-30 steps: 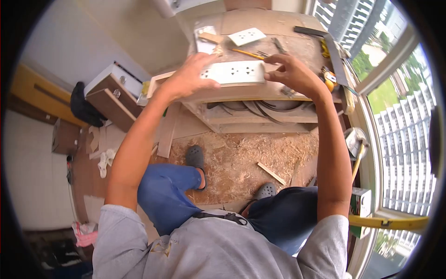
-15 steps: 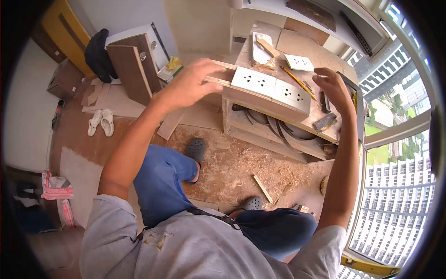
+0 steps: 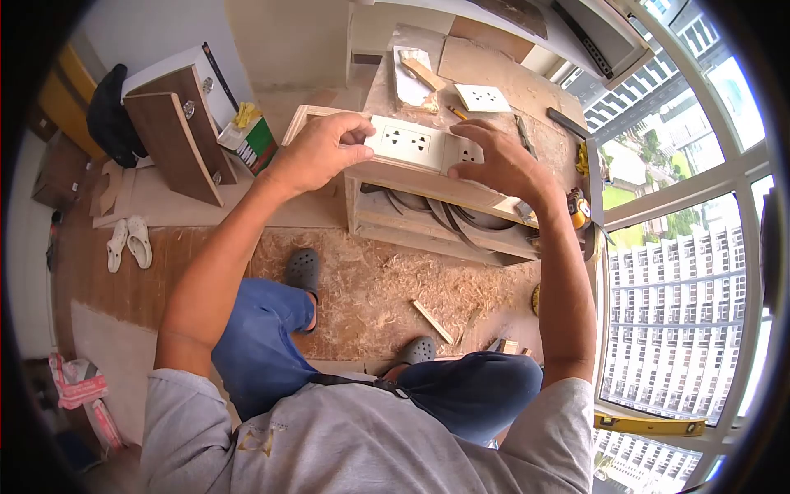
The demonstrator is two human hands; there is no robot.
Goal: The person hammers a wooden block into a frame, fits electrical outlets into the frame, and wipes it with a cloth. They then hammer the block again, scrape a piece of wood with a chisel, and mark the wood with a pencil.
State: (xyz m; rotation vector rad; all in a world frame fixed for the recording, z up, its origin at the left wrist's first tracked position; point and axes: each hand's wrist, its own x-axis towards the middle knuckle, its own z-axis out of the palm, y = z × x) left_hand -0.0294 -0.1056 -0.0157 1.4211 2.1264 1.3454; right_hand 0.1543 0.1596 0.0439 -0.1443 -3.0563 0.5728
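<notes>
A long narrow wooden box (image 3: 306,122) is held out in front of me, with two white socket plates side by side on its upper face. My left hand (image 3: 325,152) has thumb and fingers closed about the left end of the left socket plate (image 3: 406,142). Over the right socket plate (image 3: 452,153) curls my right hand (image 3: 502,160), its thumb on the near edge and fingers on the far edge. Part of that plate and the box's right end are hidden by this hand.
Behind the box, a dusty wooden cabinet (image 3: 494,70) carries another socket plate (image 3: 483,98), a pencil (image 3: 456,112) and wood scraps. A tape measure (image 3: 579,209) is by the window. Wood shavings (image 3: 469,296) cover the floor. Panels (image 3: 169,144) lean at left.
My right hand has come from the air at the right onto the right socket plate. My left hand has shifted along the box to the left plate's end. The view has turned right.
</notes>
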